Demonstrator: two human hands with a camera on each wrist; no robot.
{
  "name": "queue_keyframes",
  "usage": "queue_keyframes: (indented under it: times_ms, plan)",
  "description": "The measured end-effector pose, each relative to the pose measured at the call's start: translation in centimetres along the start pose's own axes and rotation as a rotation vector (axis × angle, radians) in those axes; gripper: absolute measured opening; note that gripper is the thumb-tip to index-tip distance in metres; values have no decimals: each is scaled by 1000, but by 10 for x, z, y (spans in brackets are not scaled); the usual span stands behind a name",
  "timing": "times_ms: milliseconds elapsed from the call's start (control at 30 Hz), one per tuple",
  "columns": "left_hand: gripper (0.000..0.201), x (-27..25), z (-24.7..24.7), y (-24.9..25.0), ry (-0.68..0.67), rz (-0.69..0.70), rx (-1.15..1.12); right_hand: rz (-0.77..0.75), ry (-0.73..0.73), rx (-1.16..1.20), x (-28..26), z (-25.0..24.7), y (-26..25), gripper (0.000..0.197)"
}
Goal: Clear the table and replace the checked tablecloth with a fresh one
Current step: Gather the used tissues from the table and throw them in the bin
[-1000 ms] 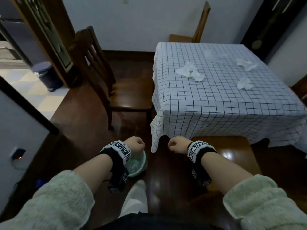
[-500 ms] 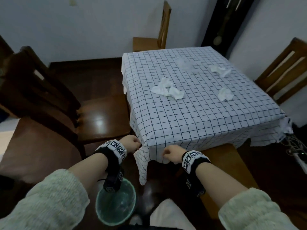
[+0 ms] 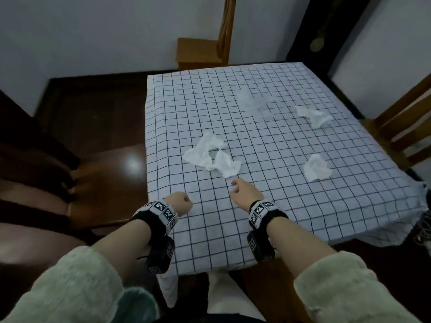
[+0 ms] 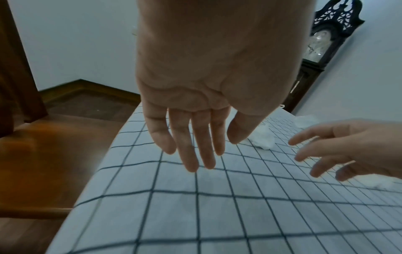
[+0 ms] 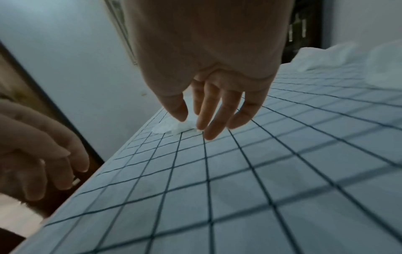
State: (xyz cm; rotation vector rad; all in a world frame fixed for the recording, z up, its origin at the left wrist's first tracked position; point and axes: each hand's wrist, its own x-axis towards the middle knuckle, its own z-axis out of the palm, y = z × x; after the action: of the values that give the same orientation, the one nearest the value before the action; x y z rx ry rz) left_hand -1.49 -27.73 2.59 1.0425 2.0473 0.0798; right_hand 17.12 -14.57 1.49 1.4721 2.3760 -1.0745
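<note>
The checked tablecloth [image 3: 268, 183] covers the square table. Several crumpled white tissues lie on it: the nearest tissue [image 3: 211, 157] in the middle, another tissue [image 3: 316, 167] to the right, a third tissue [image 3: 313, 115] farther back. My right hand [image 3: 242, 191] hovers just short of the nearest tissue [image 5: 174, 128], its fingers [image 5: 217, 116] loose and apart, holding nothing. My left hand [image 3: 180, 203] hangs over the cloth's near left part. Its fingers [image 4: 191, 151] point down, relaxed and empty. The right hand [image 4: 326, 154] also shows from the left wrist.
A dark wooden chair [image 3: 46, 183] stands at the table's left, a lighter chair [image 3: 210, 50] behind it and another chair [image 3: 401, 127] at the right. A tall clock [image 4: 322, 43] stands in the far corner. A green bin's rim [image 3: 140, 304] shows by my feet.
Both hands have risen from the cloth's hanging near edge to above the tabletop. The right one has gone farther forward, toward the nearest tissue. The view has come closer over the table.
</note>
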Motion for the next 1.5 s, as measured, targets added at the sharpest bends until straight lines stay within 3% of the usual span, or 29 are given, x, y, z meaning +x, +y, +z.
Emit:
queue_keyframes:
  times_ms: [133, 300, 500, 600, 733, 833, 933, 1067, 1200, 1333, 1500]
  plan:
    - [27, 30, -6, 23, 4, -50, 115, -103, 75, -86, 54, -26, -3, 52]
    - [27, 45, -12, 32, -12, -112, 170, -136, -28, -182, 85, -25, -8, 61]
    - [28, 53, -16, 39, 20, -109, 76, -189, -149, -308, 89, -20, -3, 37]
    - [29, 53, -15, 43, 30, -77, -5, -65, -95, -287, 82, -25, 3, 29]
    - [40, 57, -15, 51, 43, -49, -311, -4, -63, -63, 74, -37, -1, 16]
    - [72, 59, -18, 55, 50, 66, -411, -42, -80, 339, 68, -40, -16, 14]
    - [97, 60, -23, 52, 39, 211, -412, -56, -166, 525, 61, -39, -41, 11]
    - [61, 53, -35, 44, 93, 244, -297, -73, -258, 539, 59, -31, -66, 5]
    - [16, 55, -42, 23, 150, 105, -329, -54, -253, 453, 67, -21, -72, 8]
    - [17, 62, -54, 0, 169, -24, -469, -156, -134, 51, 88, -13, -72, 41]
    - [22, 67, -61, -17, 161, -106, -550, -132, -195, -307, 102, -1, -84, 56]
